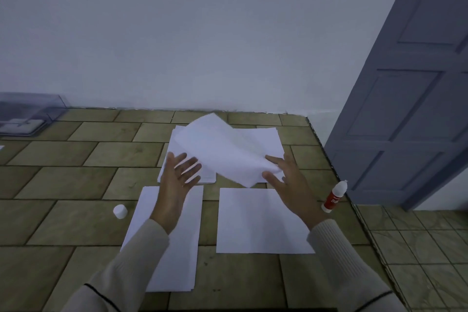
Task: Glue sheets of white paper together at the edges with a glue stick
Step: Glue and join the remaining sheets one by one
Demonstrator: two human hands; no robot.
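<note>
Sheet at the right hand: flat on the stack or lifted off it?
Lifted: the right hand pinches the sheet at its near corner, and it slants above the stack; the left hand is open.

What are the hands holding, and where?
The right hand pinches a lifted sheet by its near corner. The left hand is open and holds nothing.

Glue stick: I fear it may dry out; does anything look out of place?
Yes: the glue stick stands close to the table's right edge, while a loose white cap, possibly its own, lies across the table, left of the sheets.
</note>
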